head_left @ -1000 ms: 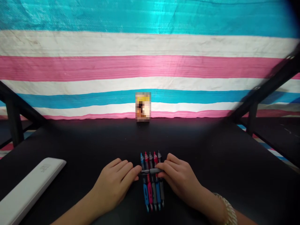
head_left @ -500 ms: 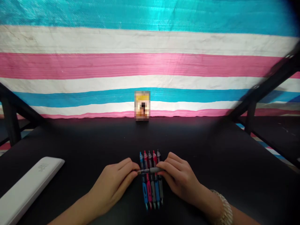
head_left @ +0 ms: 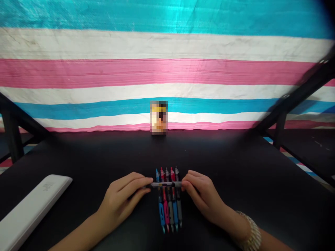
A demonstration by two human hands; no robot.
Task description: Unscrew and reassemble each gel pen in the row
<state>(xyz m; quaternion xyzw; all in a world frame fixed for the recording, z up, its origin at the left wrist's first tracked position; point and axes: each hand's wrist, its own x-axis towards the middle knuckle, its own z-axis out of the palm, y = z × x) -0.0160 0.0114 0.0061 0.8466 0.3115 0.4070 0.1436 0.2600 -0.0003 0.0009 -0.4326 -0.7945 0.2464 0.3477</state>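
Note:
My left hand [head_left: 128,195] pinches one end of a clear-barrelled pen [head_left: 163,184] with a grey grip, and my right hand [head_left: 201,191] pinches the grey end. The pen is held sideways, crossing over a row of several click pens [head_left: 170,209] that lie side by side on the black table. Their grips are blue, pink and grey, with the tips toward me and the clips away from me. My fingertips hide both ends of the held pen. Whether it touches the pens beneath, I cannot tell.
A long white case [head_left: 36,209] lies on the black table [head_left: 117,150] at the left. A small pixelated picture [head_left: 158,118] stands at the back edge before a striped blue, white and pink sheet [head_left: 104,73]. Black frame bars [head_left: 295,94] slope up at both sides.
The held pen has moved slightly away from me along the row, and more of its clear barrel shows. My left hand has shifted a little left; my right-hand fingers sit nearer the pen's end.

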